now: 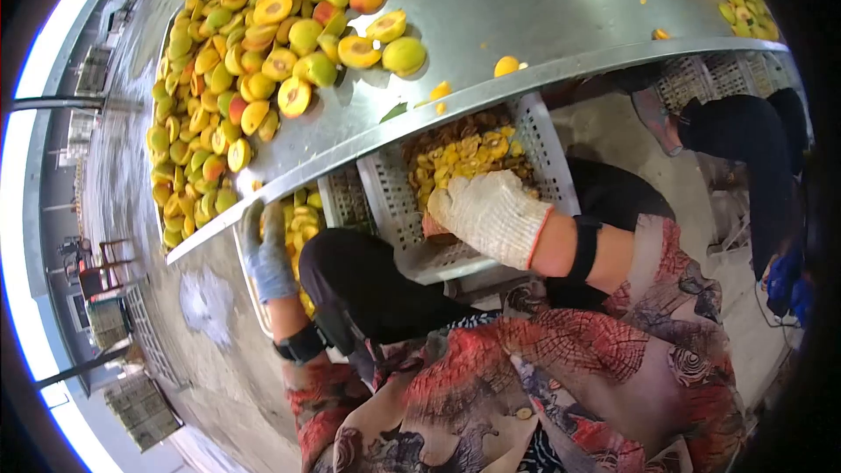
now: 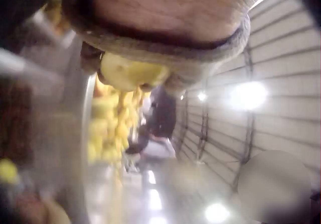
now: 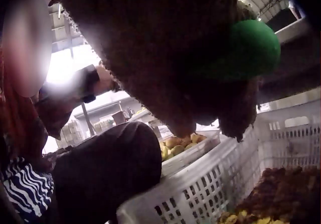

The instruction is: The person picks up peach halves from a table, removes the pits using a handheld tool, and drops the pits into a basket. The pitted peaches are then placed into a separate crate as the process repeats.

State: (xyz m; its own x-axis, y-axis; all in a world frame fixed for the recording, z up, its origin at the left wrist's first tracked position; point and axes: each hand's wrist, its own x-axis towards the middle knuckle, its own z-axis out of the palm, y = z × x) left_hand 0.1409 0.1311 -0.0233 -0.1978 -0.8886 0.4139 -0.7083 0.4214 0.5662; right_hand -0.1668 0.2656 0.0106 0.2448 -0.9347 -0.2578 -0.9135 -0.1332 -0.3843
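Fruit sorting at a steel table looks to be the step in hand, with both gloved hands down at the crates below the table edge.

The right hand (image 1: 491,215), in a thick cream knitted glove, hangs over the white perforated plastic crate of yellow fruit scraps (image 1: 547,153). In the right wrist view its fingers (image 3: 220,83) are curled round a small green round fruit (image 3: 253,46), so it has a firm hold on that piece.

The left hand (image 1: 265,250), in a grey-blue knitted glove, sits at about eight o'clock from the right one, against the rim of the sloping grey metal table (image 1: 526,26) and above a second white crate of yellow halved fruit (image 1: 302,219). The left wrist view shows a pale yellow piece of fruit (image 2: 131,72) tucked under its fingers, seemingly held, though the picture is blurred.

The next move probably calls for each piece to be let go over its proper crate, then a reach up to the heap of yellow-green halved peaches (image 1: 254,61) at eleven o'clock on the table.

The green fruit looks smooth, firm and whole; the yellow piece looks soft and cut. At three o'clock another person in black (image 1: 736,136) bends low.
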